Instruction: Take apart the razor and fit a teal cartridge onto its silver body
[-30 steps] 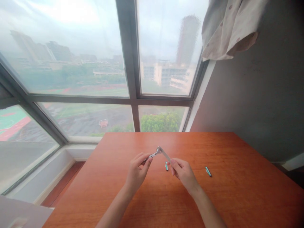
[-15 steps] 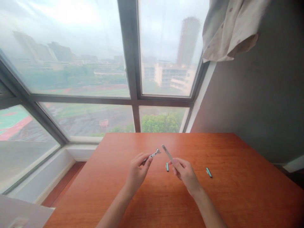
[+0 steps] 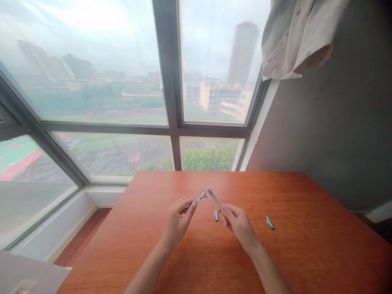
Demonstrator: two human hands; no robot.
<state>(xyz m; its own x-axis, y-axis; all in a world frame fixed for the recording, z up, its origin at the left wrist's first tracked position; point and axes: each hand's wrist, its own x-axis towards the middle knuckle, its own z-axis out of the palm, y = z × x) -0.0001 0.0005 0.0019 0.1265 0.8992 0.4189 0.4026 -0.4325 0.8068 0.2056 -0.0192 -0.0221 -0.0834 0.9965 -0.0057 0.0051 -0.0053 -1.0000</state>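
Note:
My left hand (image 3: 179,216) is closed around the handle of a silver razor (image 3: 200,198), which points up and to the right. No blade cartridge shows on its head. In my right hand (image 3: 239,224) is a slim white toothbrush (image 3: 217,201), pinched and slanting up to the left. Its greyish head is close to the razor's head; whether they touch I cannot tell. A green and black razor cartridge (image 3: 216,215) lies on the table just left of my right fingers. Farther right lies a second razor cartridge (image 3: 269,222).
The brown wooden table (image 3: 147,261) reaches to a large window with grey frames (image 3: 174,130). A light curtain (image 3: 297,45) hangs at the upper right, in front of a grey wall (image 3: 330,122).
The toothbrush has shifted slightly left, bringing its head nearer to the razor's head. The razor and both cartridges have stayed in place.

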